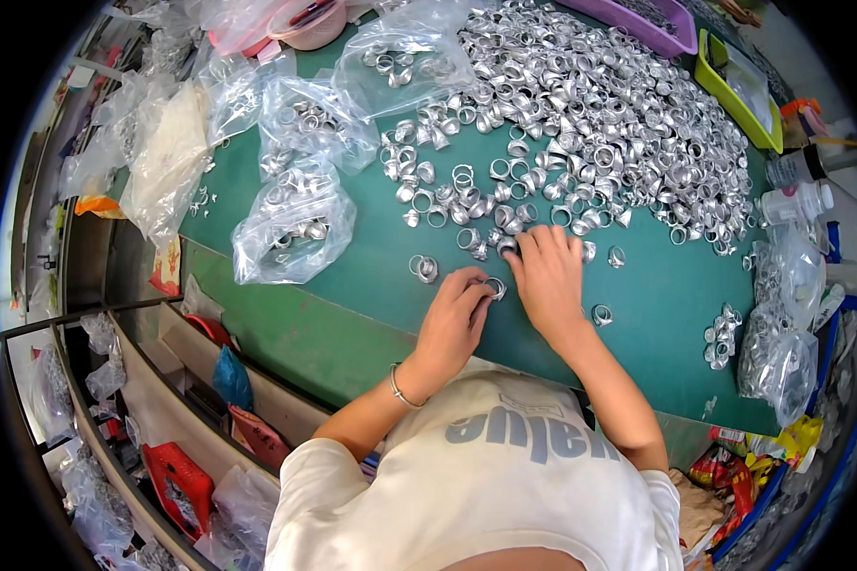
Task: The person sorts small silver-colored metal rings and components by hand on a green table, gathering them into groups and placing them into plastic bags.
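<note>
My left hand [452,319] is closed, with a silver-coloured metal ring [495,288] pinched at its fingertips, just above the green table. Beside it on the right, my right hand [550,285] lies back-up at the near edge of the loose rings. Its thumb and fingertips close on another ring [508,246]; the fingers partly hide it. Several more rings [468,240] lie around the fingertips. A large heap of similar rings [600,114] spreads across the far side of the table. A pair of rings [424,268] rests left of my left hand.
Clear plastic bags with rings [295,224] sit on the left of the green table [381,295]. A purple tray [671,29] and a yellow-green basket [733,90] stand at the far right. Bagged rings [781,324] and a small row of rings [722,338] lie at the right edge.
</note>
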Demonstrator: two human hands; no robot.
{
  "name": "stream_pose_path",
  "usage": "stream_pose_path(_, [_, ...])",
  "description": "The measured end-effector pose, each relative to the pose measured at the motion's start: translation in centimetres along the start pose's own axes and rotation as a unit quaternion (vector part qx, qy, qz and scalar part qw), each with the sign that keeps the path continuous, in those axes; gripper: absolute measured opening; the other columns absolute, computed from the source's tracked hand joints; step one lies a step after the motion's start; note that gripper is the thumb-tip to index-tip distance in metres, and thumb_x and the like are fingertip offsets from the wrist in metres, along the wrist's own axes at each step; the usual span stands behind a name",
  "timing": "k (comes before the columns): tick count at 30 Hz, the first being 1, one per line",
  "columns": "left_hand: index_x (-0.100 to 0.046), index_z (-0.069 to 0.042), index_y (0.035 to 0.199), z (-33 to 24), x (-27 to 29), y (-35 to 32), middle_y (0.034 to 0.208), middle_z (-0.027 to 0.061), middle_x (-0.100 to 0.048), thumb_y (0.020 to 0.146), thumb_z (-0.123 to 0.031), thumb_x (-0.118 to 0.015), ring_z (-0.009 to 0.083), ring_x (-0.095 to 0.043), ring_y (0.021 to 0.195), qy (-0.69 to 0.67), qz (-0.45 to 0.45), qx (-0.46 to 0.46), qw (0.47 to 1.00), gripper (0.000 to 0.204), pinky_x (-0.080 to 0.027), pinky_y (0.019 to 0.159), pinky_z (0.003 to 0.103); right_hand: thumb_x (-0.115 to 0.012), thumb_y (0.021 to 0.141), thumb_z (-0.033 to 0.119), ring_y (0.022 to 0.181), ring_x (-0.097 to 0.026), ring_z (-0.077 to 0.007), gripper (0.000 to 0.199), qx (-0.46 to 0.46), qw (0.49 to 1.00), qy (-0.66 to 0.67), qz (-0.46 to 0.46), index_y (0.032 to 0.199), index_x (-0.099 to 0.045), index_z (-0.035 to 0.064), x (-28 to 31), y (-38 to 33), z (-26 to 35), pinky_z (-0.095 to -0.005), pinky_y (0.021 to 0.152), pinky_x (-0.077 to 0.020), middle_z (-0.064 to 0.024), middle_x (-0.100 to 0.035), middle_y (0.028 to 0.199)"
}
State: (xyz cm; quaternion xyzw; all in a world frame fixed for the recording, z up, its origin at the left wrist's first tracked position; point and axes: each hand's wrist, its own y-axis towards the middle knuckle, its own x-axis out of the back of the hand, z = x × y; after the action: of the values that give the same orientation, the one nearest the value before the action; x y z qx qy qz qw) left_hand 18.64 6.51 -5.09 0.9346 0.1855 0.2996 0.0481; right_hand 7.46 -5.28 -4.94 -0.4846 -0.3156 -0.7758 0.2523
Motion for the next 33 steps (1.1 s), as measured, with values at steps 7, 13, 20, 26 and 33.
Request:
stream_pose_path(7, [-0.060, 0.002, 0.093, -0.8, 0.6, 0.3, 0.106, 0.0129, -0.057, 0.074, 0.009, -0.066, 0.0284, -0.059, 0.088, 0.057, -0.012, -0.031, 0.998, 0.021, -0.049, 0.076, 0.034, -0.062, 0.075, 0.004, 0.084, -0.051, -0.0249, 0.016, 0.115, 0.987, 0.108, 0.027, 0.091, -0.062, 0.0028, 1.9, -2.8, -1.7, -0.0355, 0.072, -0.0380, -0.0075, -0.055, 0.090])
stream_pose_path(13, [-0.060, 0.002, 0.095, 0.1, -0.3, 0.1, 0.107, 0.0120, -0.058, 0.074, 0.007, -0.068, 0.0239, -0.060, 0.086, -0.061, -0.016, 0.025, 0.998, 0.022, -0.049, 0.073, 0.030, -0.066, 0.074, 0.004, 0.091, -0.051, -0.0253, 0.029, 0.017, 0.990, 0.137, 0.004, 0.102, -0.061, 0.0018, 4.2, -3.9, 0.2, -0.0361, 0.075, -0.0394, -0.0079, -0.055, 0.095])
stream_pose_path(20, [-0.060, 0.002, 0.094, -1.2, 1.8, 0.2, 0.106, 0.0125, -0.060, 0.074, 0.009, -0.067, 0.0230, -0.060, 0.093, -0.060, -0.047, 0.082, 0.994, 0.022, -0.048, 0.080, 0.030, -0.066, 0.074, 0.005, 0.092, -0.051, -0.0267, 0.031, 0.050, 0.989, 0.130, 0.050, 0.103, -0.058, 0.0019, 1.9, -4.1, 0.6, -0.0365, 0.077, -0.0415, -0.0096, -0.053, 0.100])
stream_pose_path(26, [-0.061, 0.003, 0.096, 0.6, 2.9, -1.3, 0.107, 0.0138, -0.061, 0.077, 0.007, -0.065, 0.0261, -0.059, 0.096, -0.042, -0.159, 0.058, 0.985, 0.020, -0.046, 0.086, 0.033, -0.066, 0.072, 0.000, 0.093, -0.053, -0.0299, 0.031, 0.138, 0.971, 0.187, 0.049, 0.102, -0.059, -0.0001, -1.0, -3.2, 4.0, -0.0367, 0.078, -0.0449, -0.0111, -0.055, 0.100])
stream_pose_path(33, [-0.062, 0.002, 0.097, 1.1, 3.5, -1.5, 0.106, 0.0124, -0.062, 0.081, 0.004, -0.063, 0.0235, -0.058, 0.099, -0.089, -0.217, 0.096, 0.967, 0.017, -0.044, 0.089, 0.032, -0.064, 0.079, -0.007, 0.076, -0.054, -0.0117, 0.028, -0.146, 0.844, 0.499, 0.129, 0.106, -0.062, -0.0024, 0.8, -3.0, 2.9, -0.0233, 0.072, -0.0443, -0.0079, -0.058, 0.090])
